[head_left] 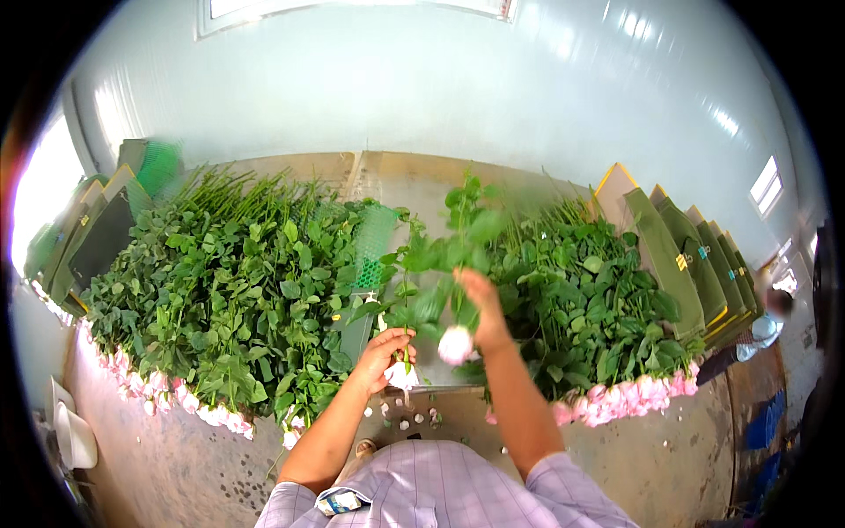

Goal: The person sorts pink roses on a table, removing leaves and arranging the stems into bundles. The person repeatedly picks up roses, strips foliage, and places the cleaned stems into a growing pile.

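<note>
Close to the table's front edge, my left hand (380,359) is closed round a stem just above a pale pink rose (402,376), whose bloom hangs downward. My right hand (484,308), a little blurred, grips the leafy stem of a second rose (456,345); this bloom also points down, and its leaves rise toward the back. A big pile of roses (238,290) lies left of my hands, stems to the back and pink blooms over the front edge. To the right, another rose pile (581,299) lies the same way.
Green netting (374,242) stands beside the left pile. Dark green boards with yellow edges (669,255) lean at the right, similar boards (101,229) at the left. Fallen petals or buds (405,424) dot the floor. A person (764,330) is at the far right.
</note>
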`<act>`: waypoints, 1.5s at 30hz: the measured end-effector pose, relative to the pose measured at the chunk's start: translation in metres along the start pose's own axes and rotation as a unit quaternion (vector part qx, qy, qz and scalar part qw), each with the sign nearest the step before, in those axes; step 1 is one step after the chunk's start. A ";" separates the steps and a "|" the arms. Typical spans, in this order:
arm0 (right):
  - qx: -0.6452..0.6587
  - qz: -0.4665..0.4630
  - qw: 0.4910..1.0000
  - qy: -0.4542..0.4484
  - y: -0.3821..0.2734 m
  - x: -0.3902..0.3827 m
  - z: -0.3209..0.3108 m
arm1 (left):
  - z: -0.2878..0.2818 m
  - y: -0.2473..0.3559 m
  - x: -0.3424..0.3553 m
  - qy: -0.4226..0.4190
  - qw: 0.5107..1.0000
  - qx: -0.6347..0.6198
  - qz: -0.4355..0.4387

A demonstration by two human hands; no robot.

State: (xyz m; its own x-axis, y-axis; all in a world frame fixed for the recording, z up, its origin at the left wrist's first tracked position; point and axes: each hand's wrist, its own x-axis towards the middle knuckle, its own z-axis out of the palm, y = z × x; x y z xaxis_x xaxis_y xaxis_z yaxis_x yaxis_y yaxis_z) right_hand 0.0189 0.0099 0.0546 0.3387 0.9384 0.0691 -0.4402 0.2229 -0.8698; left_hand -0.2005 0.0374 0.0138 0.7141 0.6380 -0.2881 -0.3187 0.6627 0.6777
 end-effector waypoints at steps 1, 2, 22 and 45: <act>-0.071 0.032 0.996 0.047 0.022 -0.007 -0.016 | -0.001 -0.010 0.012 0.017 1.000 0.022 -0.006; -0.123 0.117 0.977 0.132 0.042 -0.015 -0.022 | -0.009 -0.024 0.026 0.038 0.998 0.044 -0.014; -0.201 0.044 0.975 0.082 0.028 -0.088 -0.054 | 0.050 -0.085 0.022 0.128 0.966 0.204 0.095; -0.355 -0.277 0.884 0.121 -0.295 -0.353 -0.280 | 0.397 -0.261 0.001 -0.403 0.594 0.638 0.279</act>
State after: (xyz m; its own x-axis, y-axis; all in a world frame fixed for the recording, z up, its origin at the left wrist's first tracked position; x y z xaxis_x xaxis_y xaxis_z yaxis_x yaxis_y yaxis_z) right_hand 0.2623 -0.4611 0.1503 0.5439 0.6341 0.5496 0.4541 0.3284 -0.8282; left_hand 0.1308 -0.2911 0.1053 0.9491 -0.1176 0.2921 -0.2825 -0.7280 0.6247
